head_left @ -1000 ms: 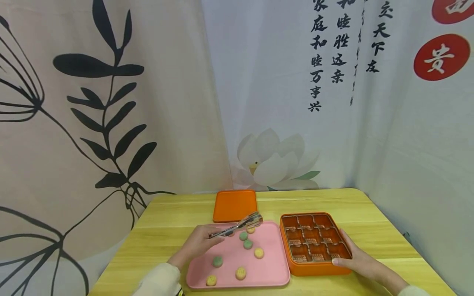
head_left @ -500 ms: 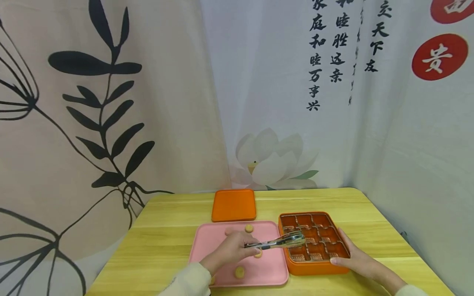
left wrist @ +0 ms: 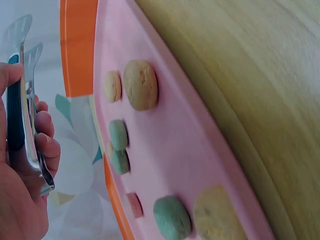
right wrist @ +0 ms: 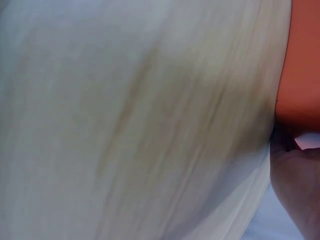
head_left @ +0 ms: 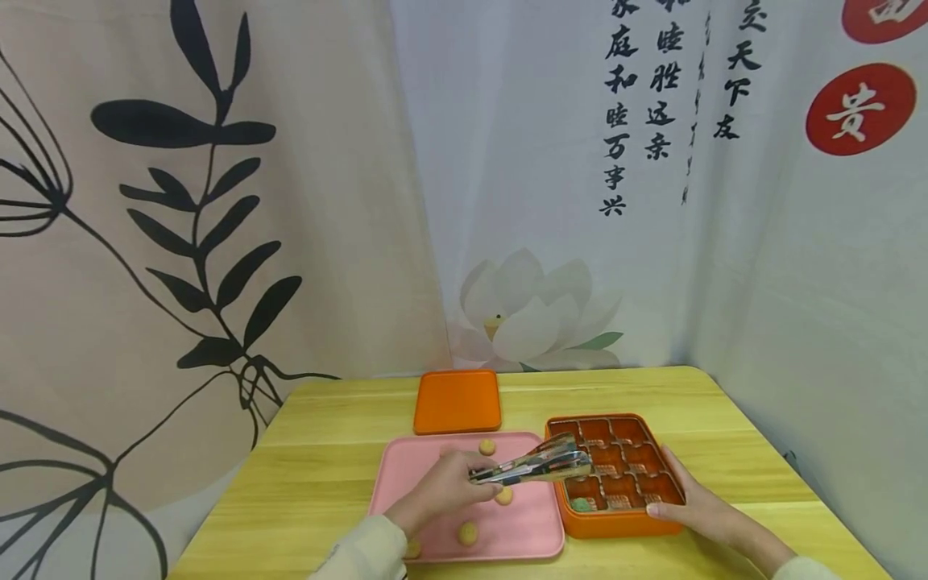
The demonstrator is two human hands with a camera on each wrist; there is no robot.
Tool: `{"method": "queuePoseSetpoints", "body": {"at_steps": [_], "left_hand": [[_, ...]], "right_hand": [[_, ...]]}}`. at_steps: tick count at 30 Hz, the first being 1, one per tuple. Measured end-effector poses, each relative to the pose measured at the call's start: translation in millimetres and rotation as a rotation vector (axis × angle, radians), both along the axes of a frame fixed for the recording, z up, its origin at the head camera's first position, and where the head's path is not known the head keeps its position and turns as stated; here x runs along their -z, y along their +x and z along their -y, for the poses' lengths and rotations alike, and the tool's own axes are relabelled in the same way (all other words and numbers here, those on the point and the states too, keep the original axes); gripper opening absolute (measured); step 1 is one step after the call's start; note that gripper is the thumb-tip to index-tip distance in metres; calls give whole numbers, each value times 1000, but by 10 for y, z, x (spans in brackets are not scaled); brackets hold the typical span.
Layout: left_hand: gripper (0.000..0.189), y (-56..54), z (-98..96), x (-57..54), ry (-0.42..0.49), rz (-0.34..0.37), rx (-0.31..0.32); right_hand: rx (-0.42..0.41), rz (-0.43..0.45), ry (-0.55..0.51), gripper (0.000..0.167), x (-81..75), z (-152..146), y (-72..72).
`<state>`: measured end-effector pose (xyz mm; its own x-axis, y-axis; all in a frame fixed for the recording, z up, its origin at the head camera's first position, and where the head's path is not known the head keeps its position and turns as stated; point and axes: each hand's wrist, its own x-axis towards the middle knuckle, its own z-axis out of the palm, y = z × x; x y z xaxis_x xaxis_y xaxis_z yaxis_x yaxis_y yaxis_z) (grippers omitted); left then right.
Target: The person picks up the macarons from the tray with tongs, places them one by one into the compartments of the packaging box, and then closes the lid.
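Observation:
My left hand [head_left: 451,485] grips metal tongs [left wrist: 24,125] with dark handle panels. Their ends are spread apart with nothing between them, over the left rim of a square orange box [head_left: 623,528]. A clear divided insert lines this box, and a green cookie [head_left: 582,504] lies in its near-left compartment. My right hand [head_left: 699,503] holds the box at its near right corner, thumb on the front rim and fingers along the side. Beneath the left hand is a pink tray [head_left: 532,532] with yellow cookies [head_left: 468,533], green cookies [left wrist: 171,218] and a pink cookie [left wrist: 133,205].
An orange lid [head_left: 458,401] lies flat behind the tray on the wood-grain table [head_left: 326,451]. Box and tray stand side by side, close together. A printed curtain [head_left: 348,201] hangs behind the table and along its right side.
My left hand has carried the tongs rightward from the tray to the box. The tongs have spread and drawn back slightly, and a green cookie now sits in the near-left compartment. The right hand stays put.

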<state>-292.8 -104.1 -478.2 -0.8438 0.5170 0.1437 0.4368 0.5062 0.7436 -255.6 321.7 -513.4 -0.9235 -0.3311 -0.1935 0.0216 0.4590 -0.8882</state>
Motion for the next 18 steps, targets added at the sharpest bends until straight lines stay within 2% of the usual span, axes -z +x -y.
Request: {"method": "queuePoseSetpoints", "body": {"at_steps": [4, 9, 12, 18], "left_hand": [[27, -7, 100, -4, 27, 0, -26], [25, -29, 302, -40, -20, -28, -81], [21, -55, 460, -63, -41, -49, -122], [20, -144, 861, -56, -45, -124, -160]], "right_hand": [[6, 8, 25, 103, 19, -3, 9], [4, 2, 15, 102, 31, 1, -1], [1, 8, 14, 102, 25, -3, -8], [0, 12, 48, 102, 14, -7, -22]]}}
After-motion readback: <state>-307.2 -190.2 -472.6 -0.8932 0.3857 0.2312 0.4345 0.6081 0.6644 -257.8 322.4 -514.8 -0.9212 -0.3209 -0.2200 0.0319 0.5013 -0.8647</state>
